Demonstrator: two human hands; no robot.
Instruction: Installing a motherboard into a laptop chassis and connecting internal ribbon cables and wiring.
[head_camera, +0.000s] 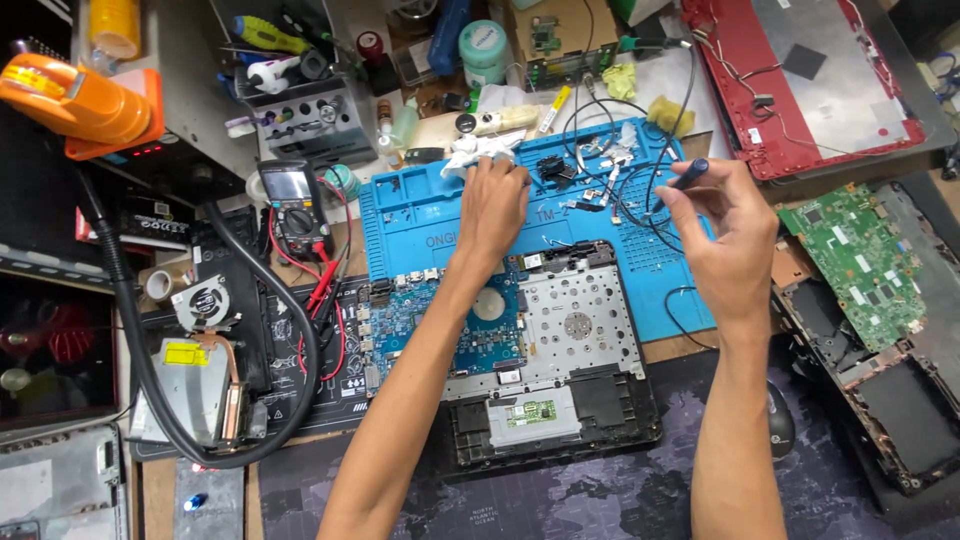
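White crumpled cloth (478, 150) at far edge of blue ribbed mat (420, 215), left hand (492, 205) closed on it. Right hand (728, 230) pinches a dark screwdriver (688, 175) over the mat. Opened laptop chassis (545, 350), bare metal and blue board, lies below on cluttered wooden bench (160, 490).

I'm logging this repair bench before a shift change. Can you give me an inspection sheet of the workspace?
Surface: blue repair mat on a wooden bench.
Job's things: opened laptop base, blue motherboard exposed.
Clutter: multimeter, cooling fan, green circuit board, red laptop lid.
Grippers: left hand on white cloth; right hand holds a screwdriver.
Cables: black wires on mat.
Surroundings: orange lamp.
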